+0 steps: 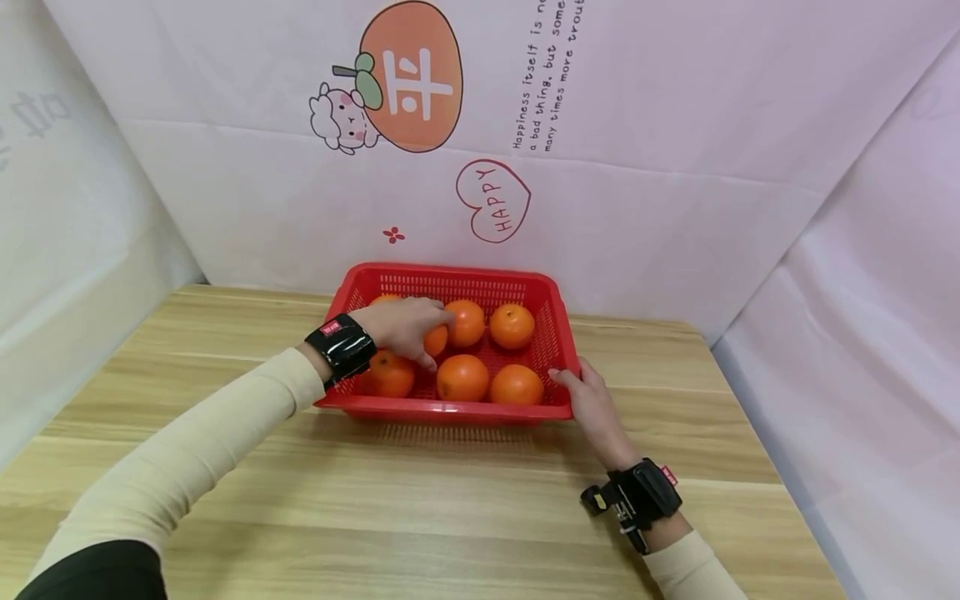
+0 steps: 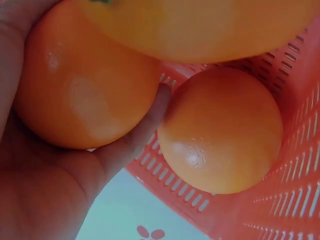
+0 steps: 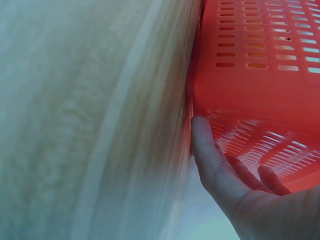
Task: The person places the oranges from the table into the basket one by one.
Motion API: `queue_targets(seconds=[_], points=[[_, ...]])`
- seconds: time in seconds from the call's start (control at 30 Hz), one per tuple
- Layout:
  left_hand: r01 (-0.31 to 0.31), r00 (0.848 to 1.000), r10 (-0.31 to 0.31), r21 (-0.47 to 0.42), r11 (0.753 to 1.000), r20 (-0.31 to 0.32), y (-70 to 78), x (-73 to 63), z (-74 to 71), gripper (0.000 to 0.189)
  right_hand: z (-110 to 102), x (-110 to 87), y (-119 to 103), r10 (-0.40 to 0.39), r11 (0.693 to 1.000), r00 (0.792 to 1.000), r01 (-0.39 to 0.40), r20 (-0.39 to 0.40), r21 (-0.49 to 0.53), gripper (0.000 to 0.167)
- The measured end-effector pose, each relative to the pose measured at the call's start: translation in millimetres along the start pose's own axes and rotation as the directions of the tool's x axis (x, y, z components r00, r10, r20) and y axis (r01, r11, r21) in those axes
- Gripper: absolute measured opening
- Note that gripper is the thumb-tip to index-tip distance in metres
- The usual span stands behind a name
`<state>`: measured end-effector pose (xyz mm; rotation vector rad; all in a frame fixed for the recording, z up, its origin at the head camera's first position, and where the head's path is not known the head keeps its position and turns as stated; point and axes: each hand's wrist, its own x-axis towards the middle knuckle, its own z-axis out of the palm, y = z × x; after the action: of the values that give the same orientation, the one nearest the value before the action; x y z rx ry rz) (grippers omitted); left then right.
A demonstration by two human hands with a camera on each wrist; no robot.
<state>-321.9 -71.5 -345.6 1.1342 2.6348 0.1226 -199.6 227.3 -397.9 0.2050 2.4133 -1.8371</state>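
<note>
A red plastic basket point(image 1: 442, 408) with slotted walls holds several oranges. My left hand point(image 1: 407, 325) reaches into its left half and grips an orange point(image 2: 90, 87), thumb and fingers on either side of it. Close to that hand in the left wrist view are a second orange point(image 2: 220, 132) against the slotted wall and another point(image 2: 200, 27) at the top edge. At the basket's right front corner, my right hand point(image 1: 596, 407) holds the side, its thumb over the rim. The right wrist view shows that hand's fingers point(image 3: 212, 155) against the outside of the basket.
The basket stands on a wood-grain table point(image 1: 420, 517), near its back edge. Right behind rises a white printed cloth point(image 1: 637, 225), with more cloth hanging at the left and right sides. Two other oranges point(image 1: 512, 326) point(image 1: 517, 385) lie in the basket's right half.
</note>
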Motion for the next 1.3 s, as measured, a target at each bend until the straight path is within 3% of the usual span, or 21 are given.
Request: queue_targets(seconds=[0.4, 0.87, 1.07, 1.3], points=[[0.000, 0.997, -0.001, 0.021, 1.000, 0.079, 3.4, 12.0, 8.8, 0.047, -0.9, 0.7, 1.0, -0.006, 1.000, 1.000, 0.006, 0.008, -0.008, 0.041], [0.010, 0.996, -0.012, 0.018, 1.000, 0.091, 3.7, 15.6, 15.3, 0.040, -1.0, 1.6, 4.0, -0.008, 1.000, 1.000, 0.008, 0.011, -0.004, 0.042], [0.020, 0.992, -0.022, 0.016, 1.000, 0.124, 6.3, 13.8, 16.6, 0.049, -2.3, 1.1, 3.0, -0.010, 1.000, 1.000, 0.010, 0.019, -0.008, 0.043], [0.001, 0.993, -0.003, 0.019, 1.000, 0.119, 7.5, 11.8, 16.7, 0.052, -2.8, -0.1, 2.2, -0.017, 1.000, 1.000, 0.018, 0.023, -0.010, 0.043]])
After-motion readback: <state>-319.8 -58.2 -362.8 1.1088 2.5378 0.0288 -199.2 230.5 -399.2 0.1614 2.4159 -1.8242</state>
